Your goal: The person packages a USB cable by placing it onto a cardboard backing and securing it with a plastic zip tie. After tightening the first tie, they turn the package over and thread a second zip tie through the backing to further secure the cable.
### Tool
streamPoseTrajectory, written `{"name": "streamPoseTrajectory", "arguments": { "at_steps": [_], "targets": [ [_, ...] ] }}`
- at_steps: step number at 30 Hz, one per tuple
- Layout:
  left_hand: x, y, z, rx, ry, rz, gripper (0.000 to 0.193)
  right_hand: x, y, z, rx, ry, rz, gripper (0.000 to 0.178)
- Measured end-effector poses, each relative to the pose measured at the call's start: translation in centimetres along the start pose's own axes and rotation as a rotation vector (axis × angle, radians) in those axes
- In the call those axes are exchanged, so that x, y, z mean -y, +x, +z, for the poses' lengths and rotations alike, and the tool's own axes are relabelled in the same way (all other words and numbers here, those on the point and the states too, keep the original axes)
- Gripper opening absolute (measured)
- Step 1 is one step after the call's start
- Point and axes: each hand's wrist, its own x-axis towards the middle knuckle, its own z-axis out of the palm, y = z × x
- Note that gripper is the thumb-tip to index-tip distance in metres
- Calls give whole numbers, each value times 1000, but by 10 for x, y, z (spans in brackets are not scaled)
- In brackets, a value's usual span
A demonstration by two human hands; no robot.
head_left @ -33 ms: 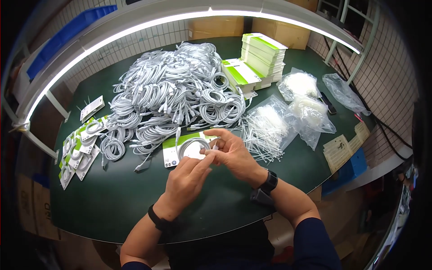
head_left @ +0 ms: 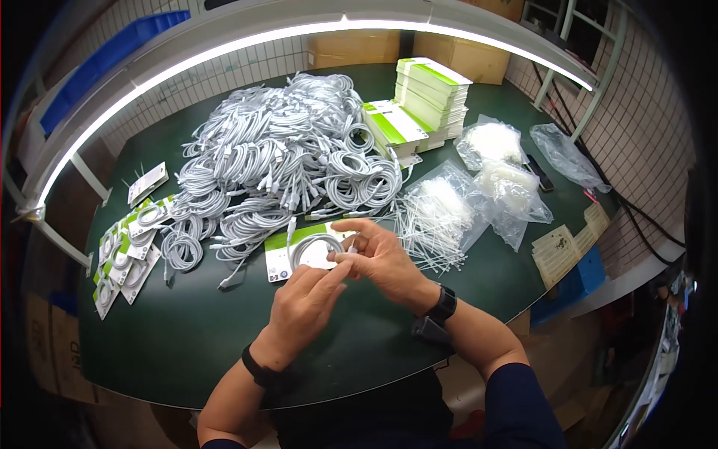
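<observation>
From the head camera, we look down on a dark green table [head_left: 224, 329] where, at right, an open clear bag [head_left: 476, 218] spreads under a loose heap of thin white ties [head_left: 434, 232]. Just beyond it, a second clear bag [head_left: 514, 224] and a third [head_left: 469, 151] hold white contents that we cannot make out through the film; a crumpled clear bag [head_left: 567, 153] lies farther right. Cardboard boxes [head_left: 351, 49] stand behind the table, and a blue bin [head_left: 112, 67] sits at upper left, their contents hidden from us. At center, in front of a large pile of pale grey cables [head_left: 277, 150], we see one coiled cable [head_left: 296, 251], smooth, pale grey and wound in round loops, lying over a green-and-white card [head_left: 277, 260]. The left hand [head_left: 299, 303] and right hand [head_left: 385, 262] meet at the coil's near right edge, covering part of it. The right hand's thumb and forefinger curl toward each other, the left fingertips against them; we cannot tell whether either grip is clamped on the cable. At left, we find more cards [head_left: 123, 262] bearing similar coils.
</observation>
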Motion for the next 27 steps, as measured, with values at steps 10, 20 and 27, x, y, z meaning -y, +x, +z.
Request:
{"name": "streamPoseTrajectory", "arguments": {
  "at_steps": [10, 20, 27],
  "targets": [
    [12, -6, -14, -87, -113, 24, 25, -13, 6, 1, 149, 141, 137, 42],
    [7, 10, -30, -27, -111, 50, 23, 26, -3, 0, 231, -817, -851, 50],
    [3, 12, -20, 153, -94, 98, 25, 18, -10, -6, 406, -1083, -389, 36]
  ]
}}
